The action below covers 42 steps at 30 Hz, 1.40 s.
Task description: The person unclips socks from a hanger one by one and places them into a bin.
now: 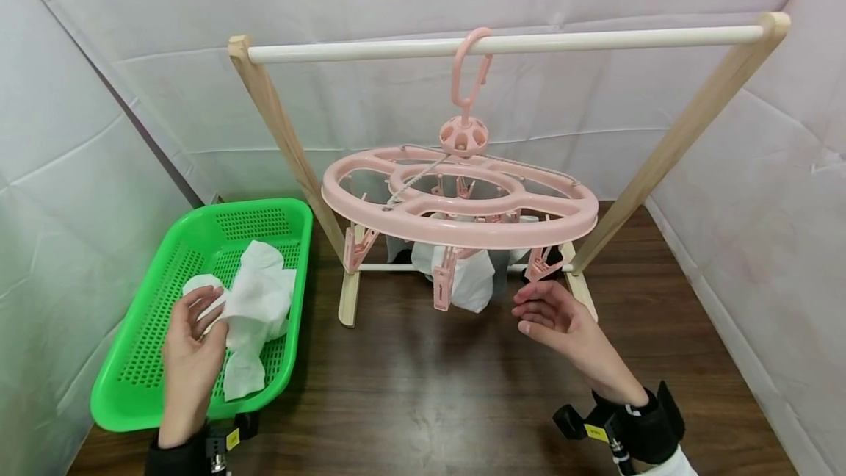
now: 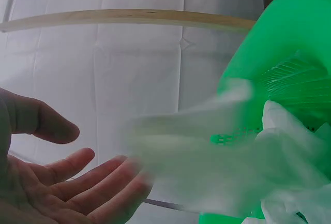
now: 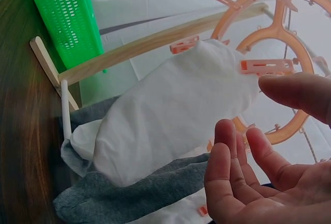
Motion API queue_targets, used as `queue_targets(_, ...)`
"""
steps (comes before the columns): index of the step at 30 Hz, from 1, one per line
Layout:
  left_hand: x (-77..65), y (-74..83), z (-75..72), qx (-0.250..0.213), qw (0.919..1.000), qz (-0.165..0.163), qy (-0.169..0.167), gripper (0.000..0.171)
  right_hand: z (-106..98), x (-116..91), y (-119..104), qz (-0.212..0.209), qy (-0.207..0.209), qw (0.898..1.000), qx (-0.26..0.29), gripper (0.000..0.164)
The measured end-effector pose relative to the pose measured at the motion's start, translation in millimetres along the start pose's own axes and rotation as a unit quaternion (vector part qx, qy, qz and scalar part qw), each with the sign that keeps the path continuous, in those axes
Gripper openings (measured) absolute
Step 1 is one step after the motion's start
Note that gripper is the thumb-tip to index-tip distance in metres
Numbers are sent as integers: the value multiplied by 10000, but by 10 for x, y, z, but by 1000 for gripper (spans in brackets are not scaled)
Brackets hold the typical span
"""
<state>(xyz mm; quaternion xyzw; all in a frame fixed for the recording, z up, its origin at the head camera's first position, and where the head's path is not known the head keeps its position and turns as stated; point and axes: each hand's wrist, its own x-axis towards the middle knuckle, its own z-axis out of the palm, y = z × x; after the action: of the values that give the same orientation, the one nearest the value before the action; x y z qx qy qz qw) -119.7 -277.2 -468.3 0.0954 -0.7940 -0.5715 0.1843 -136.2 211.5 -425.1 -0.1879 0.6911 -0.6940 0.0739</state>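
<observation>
My left hand (image 1: 193,344) is over the green basket (image 1: 300,300), thumb and fingers spread apart. Just past its fingertips a white sock (image 2: 201,157) shows motion-blurred in the left wrist view. More white socks (image 1: 261,296) lie heaped in the basket. Loosely bent and holding nothing, my right hand (image 1: 562,325) is below a pink clothespin (image 1: 542,264) at the right side of the round pink clip hanger (image 1: 456,232). In the right wrist view, a white sock (image 3: 165,110) hangs from a clip, with a grey sock (image 3: 129,193) beside it.
The hanger's hook (image 1: 471,68) loops over a white rail (image 1: 370,48) on a wooden stand (image 1: 681,145). Pale cloth walls (image 1: 99,131) enclose the dark wooden surface (image 1: 423,388). Other clothespins (image 1: 444,281) dangle from the front of the ring.
</observation>
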Motion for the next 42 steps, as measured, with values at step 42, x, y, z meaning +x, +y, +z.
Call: queue_targets(42,-329,700,420,198,9929,725,-926,30,218,86,-140,-1582,-284,9757,-1486,47)
